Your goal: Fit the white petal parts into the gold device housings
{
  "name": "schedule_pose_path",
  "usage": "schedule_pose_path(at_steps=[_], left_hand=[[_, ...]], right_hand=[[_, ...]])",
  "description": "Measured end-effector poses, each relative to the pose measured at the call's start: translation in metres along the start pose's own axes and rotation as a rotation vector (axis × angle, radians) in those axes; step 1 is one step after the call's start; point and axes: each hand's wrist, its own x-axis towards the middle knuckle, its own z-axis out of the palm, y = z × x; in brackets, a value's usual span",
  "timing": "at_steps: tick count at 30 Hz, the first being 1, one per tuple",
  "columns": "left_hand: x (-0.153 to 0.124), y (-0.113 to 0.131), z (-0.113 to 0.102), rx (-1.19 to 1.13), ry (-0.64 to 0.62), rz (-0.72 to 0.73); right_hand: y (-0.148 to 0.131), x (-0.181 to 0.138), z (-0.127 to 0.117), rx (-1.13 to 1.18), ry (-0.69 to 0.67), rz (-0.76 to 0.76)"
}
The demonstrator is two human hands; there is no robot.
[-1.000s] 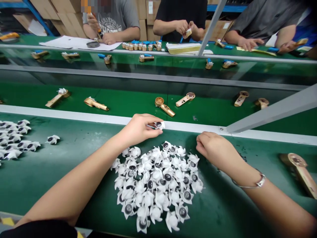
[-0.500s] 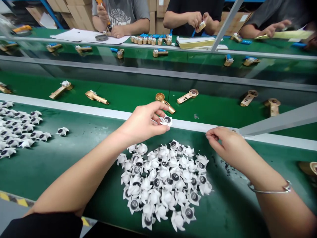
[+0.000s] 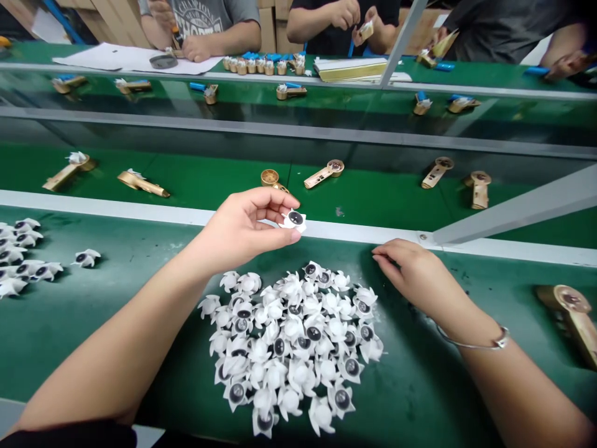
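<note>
- Left hand (image 3: 254,225): held one fan (image 3: 295,219) between thumb and fingertips, dark hub showing.
- Pile (image 3: 291,339): white fans, lay just nearside of the left hand.
- Right hand (image 3: 415,270): fingers bent near the pile; grip could not be told.
- Grey shirt (image 3: 198,18): bore white lettering, unclear.

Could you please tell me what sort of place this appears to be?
It looks like a factory assembly workshop: many white bladed parts lie heaped on a green bench, similar gold-coloured housings are spaced along the green strip beyond it, and several people work across the way.
</note>
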Motion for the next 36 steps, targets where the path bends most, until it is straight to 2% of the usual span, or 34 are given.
schedule_pose_path(at_steps=[4, 9, 16, 20, 26, 29, 36], left_hand=[[0.000, -0.002, -0.001, -0.015, -0.021, -0.003], [-0.001, -0.004, 0.002, -0.024, -0.029, -0.017], [-0.007, -0.003, 0.015, -0.115, -0.090, -0.081], [-0.011, -0.004, 0.026, -0.185, -0.143, -0.106], [-0.021, -0.001, 0.041, -0.333, -0.226, -0.117], [-0.026, 0.003, 0.043, -0.388, -0.221, -0.110], [-0.028, 0.007, 0.043, -0.406, -0.187, -0.101]], right_hand=[[-0.004, 0.003, 0.000, -0.045, -0.026, -0.047], [-0.014, 0.015, -0.006, -0.162, -0.145, -0.105], [-0.019, 0.031, -0.002, -0.217, -0.174, -0.055], [-0.032, 0.035, -0.013, -0.105, -0.122, -0.009], [-0.090, 0.038, -0.050, 0.568, 0.011, 0.055], [-0.104, 0.039, -0.054, 0.609, 0.027, 0.019], [-0.105, 0.042, -0.050, 0.501, 0.097, -0.021]])
